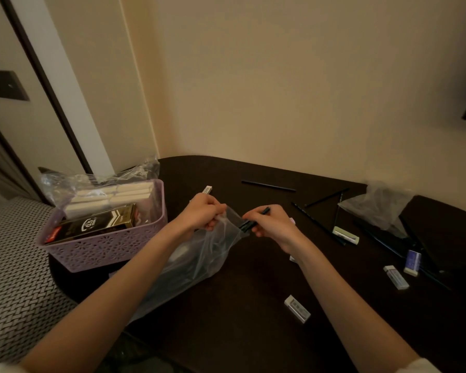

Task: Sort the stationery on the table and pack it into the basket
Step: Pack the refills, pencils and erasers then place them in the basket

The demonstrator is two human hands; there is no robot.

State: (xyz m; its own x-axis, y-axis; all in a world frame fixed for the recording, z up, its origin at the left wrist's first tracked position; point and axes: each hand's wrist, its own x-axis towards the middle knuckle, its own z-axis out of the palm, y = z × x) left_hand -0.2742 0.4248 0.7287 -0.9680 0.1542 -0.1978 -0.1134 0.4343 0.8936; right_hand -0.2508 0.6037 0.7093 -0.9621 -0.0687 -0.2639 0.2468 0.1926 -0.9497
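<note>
- Erasers lie loose on the table, nearer than the hands and off to their right: unsorted yet.
- Left hand pinches the clear bag mouth; right hand grips dark pencils, feeding them in. Bagging looks midway.
- Left of the hands, the basket already holds boxes.
- Beyond the right hand, more pencils wait.

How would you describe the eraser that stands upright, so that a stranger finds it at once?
Start at the dark table and go to its right side, right of the right hand. There the blue-sleeved eraser stands on end. The other erasers nearby, such as the white one beside it, lie flat.
</note>
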